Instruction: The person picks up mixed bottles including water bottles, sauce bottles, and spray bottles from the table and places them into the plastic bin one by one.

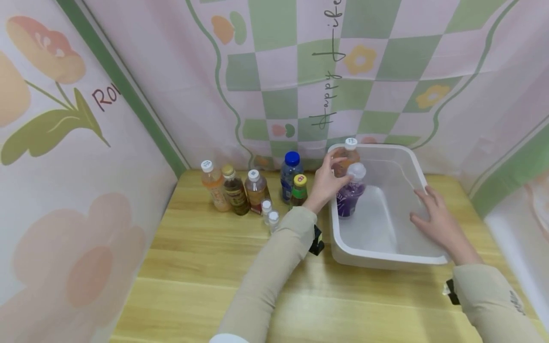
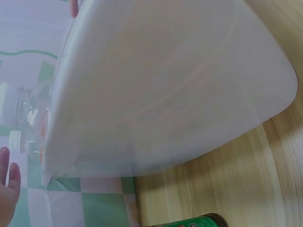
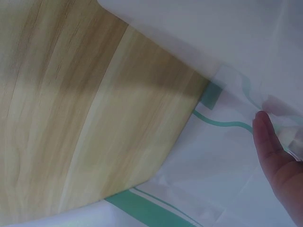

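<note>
My left hand (image 1: 329, 185) reaches over the left rim of a white plastic bin (image 1: 392, 257), its fingers spread near two bottles inside. One bottle (image 1: 350, 157) has a white cap and orange contents; it stands in the far left corner. Nearer stands a purple bottle (image 1: 349, 197) with a large translucent cap. In the left wrist view, a gap shows between the fingers (image 2: 14, 177) and the white-capped bottle (image 2: 16, 141). At the bin's right rim is my right hand (image 1: 439, 224), fingers extended; the right wrist view shows this hand (image 3: 279, 175) beside the translucent wall.
Left of the bin stand an orange drink bottle (image 1: 216, 190), a gold-capped dark bottle (image 1: 236, 193), a white-capped brown bottle (image 1: 257, 193), a blue-capped bottle (image 1: 291, 176), a green-labelled bottle (image 1: 299, 191) and small clear white-capped bottles (image 1: 273, 219). A patterned curtain (image 1: 279, 71) hangs behind the wooden table (image 1: 193, 267).
</note>
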A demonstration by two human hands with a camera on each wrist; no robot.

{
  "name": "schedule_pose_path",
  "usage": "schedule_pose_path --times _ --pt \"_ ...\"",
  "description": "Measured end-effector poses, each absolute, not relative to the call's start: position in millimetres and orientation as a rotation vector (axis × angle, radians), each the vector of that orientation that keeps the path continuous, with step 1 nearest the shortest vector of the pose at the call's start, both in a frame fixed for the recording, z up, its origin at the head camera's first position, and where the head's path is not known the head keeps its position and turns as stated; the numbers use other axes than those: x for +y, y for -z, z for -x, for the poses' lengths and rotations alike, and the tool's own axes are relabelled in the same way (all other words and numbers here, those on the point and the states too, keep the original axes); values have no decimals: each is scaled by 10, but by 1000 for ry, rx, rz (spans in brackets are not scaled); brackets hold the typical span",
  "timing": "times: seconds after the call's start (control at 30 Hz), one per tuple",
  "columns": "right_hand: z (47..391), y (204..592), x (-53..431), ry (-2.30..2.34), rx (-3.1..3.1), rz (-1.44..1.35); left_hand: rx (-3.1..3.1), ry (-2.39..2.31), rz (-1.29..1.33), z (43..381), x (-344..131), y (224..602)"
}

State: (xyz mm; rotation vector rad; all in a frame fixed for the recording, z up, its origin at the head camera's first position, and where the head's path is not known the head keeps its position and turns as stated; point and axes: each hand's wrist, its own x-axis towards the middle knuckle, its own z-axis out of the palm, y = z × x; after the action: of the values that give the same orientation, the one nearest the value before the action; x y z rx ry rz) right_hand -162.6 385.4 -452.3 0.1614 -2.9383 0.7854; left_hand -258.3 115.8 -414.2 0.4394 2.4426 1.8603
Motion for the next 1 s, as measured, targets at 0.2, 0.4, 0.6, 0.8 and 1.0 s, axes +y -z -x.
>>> schedule_pose_path --times 0.2,0.4,0.6,0.8,1.0 --pt "1630 4513 3842 -784 -2938 -167 2436 -1828 -413 2571 1116 4115" --pt "1628 4498 3828 -771 -2943 -166 2401 -1830 -328 2564 1061 4095" --pt "1611 4510 3834 -777 -2936 -171 2377 -1864 -330 2558 987 4079" --pt "1595 4523 3843 -777 -2941 -167 2425 -1851 -382 2553 919 4040" --pt "1603 4527 3847 -754 -2956 -159 2378 -1928 -398 2545 840 3945"
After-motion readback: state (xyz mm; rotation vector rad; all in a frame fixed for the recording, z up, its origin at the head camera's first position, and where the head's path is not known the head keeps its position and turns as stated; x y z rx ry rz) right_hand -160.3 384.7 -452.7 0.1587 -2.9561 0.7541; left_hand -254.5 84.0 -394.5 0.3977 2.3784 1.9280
